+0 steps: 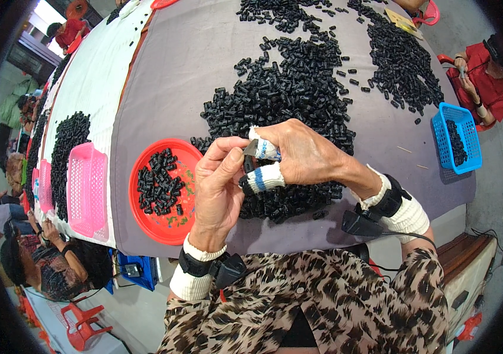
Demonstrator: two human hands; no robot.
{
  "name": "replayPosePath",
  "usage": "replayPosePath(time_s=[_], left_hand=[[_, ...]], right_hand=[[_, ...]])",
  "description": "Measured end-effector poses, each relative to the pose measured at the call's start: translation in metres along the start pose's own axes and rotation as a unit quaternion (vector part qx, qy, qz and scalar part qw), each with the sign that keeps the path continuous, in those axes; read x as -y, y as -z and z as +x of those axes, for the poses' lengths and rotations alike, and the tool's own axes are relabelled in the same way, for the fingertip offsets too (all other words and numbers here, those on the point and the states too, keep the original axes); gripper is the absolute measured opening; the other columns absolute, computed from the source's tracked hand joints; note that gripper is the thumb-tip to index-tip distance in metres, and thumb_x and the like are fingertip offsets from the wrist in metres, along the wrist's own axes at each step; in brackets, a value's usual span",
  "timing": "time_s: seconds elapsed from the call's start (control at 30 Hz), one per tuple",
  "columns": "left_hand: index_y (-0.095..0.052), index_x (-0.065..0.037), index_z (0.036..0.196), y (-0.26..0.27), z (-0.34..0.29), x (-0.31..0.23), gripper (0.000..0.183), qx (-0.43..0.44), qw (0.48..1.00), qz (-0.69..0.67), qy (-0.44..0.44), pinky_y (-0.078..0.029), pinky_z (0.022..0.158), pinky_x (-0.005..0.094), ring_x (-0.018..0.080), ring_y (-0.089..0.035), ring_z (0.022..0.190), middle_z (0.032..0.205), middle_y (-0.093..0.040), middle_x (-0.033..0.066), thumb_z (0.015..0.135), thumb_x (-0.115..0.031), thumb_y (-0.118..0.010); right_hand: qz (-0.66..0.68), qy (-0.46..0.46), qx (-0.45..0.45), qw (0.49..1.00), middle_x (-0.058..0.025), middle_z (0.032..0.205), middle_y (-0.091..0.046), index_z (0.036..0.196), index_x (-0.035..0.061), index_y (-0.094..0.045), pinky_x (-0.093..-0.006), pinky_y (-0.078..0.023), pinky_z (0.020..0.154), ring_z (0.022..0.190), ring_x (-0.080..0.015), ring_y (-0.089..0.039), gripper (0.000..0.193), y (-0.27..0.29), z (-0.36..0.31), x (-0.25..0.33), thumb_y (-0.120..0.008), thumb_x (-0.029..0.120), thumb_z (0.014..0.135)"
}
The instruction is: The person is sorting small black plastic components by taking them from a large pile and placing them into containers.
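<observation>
Over the near middle of the grey-covered table, my two hands meet. My left hand (217, 183) is closed, pinching a small black cylindrical piece (248, 164) between thumb and fingers. Closed around a small grey blade (252, 148), my right hand (310, 152) holds it against or just above that piece; exact contact is hard to make out. White cloth covers with blue marks wrap the thumb and a finger of my right hand. Beneath and beyond both hands spreads a large pile of similar black pieces (287, 88). Beside my left hand, a red round tray (145, 225) carries more of them.
A blue basket (477, 159) with black pieces stands at the right edge, near a person in red (493, 88). Another black pile (402, 62) lies far right. Pink baskets (86, 194) stand on the white table (95, 76) at left, where other people sit. Two thin sticks (403, 149) lie right of my hands.
</observation>
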State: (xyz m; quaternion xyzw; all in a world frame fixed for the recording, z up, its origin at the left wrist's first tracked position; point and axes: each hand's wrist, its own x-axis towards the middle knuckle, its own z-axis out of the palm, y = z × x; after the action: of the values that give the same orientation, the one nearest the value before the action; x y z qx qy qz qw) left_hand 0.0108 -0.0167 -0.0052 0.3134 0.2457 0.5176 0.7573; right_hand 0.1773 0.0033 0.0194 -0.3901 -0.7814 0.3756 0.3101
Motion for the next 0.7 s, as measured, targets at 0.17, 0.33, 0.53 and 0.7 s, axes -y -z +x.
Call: replayPosePath(time_s=[0.17,0.33,0.53,0.7], left_hand=[[-0.056,0.001,0.099,0.0036,0.0004,0.0024,0.016,-0.007,1.0,0.004,0.002,-0.048,0.073,0.0235,0.0089,-0.057,0.081,0.09,-0.061,0.0047,0.087,-0.01,-0.056],[-0.057,0.0,0.098,0.003,-0.0002,0.002,0.015,-0.023,1.0,0.019,0.0,-0.047,0.071,0.0228,0.0079,-0.057,0.079,0.089,-0.061,0.0041,0.087,-0.01,-0.057],[-0.057,0.0,0.098,0.0025,-0.0007,0.0015,0.015,-0.015,0.999,0.029,0.0,-0.047,0.071,0.0224,0.0076,-0.056,0.078,0.088,-0.061,0.0039,0.087,-0.01,-0.057],[-0.057,0.0,0.098,0.0007,-0.0003,0.0013,0.016,-0.02,0.999,0.04,-0.012,-0.047,0.071,0.0228,0.0087,-0.057,0.078,0.089,-0.061,0.0041,0.087,-0.01,-0.057]], right_hand=[[0.012,0.0,0.003,1.0,-0.0163,0.061,-0.057,0.068,-0.0022,-0.054,-0.0372,-0.043,0.054,0.056,-0.0292,-0.058,0.037,-0.0014,0.0,-0.0005,-0.07,0.031,0.066],[0.008,-0.007,0.012,1.0,-0.016,0.06,-0.057,0.069,-0.0026,-0.054,-0.0371,-0.042,0.052,0.053,-0.0273,-0.057,0.038,-0.0016,-0.0004,-0.0023,-0.07,0.032,0.066],[-0.001,-0.002,0.01,1.0,-0.0169,0.059,-0.056,0.069,-0.0028,-0.054,-0.0371,-0.043,0.052,0.053,-0.0282,-0.057,0.038,-0.0043,-0.001,-0.0038,-0.069,0.032,0.068],[0.005,-0.019,0.015,1.0,-0.0189,0.062,-0.058,0.071,-0.0028,-0.054,-0.0382,-0.043,0.054,0.056,-0.032,-0.058,0.036,-0.0064,-0.0021,-0.003,-0.068,0.03,0.069]])
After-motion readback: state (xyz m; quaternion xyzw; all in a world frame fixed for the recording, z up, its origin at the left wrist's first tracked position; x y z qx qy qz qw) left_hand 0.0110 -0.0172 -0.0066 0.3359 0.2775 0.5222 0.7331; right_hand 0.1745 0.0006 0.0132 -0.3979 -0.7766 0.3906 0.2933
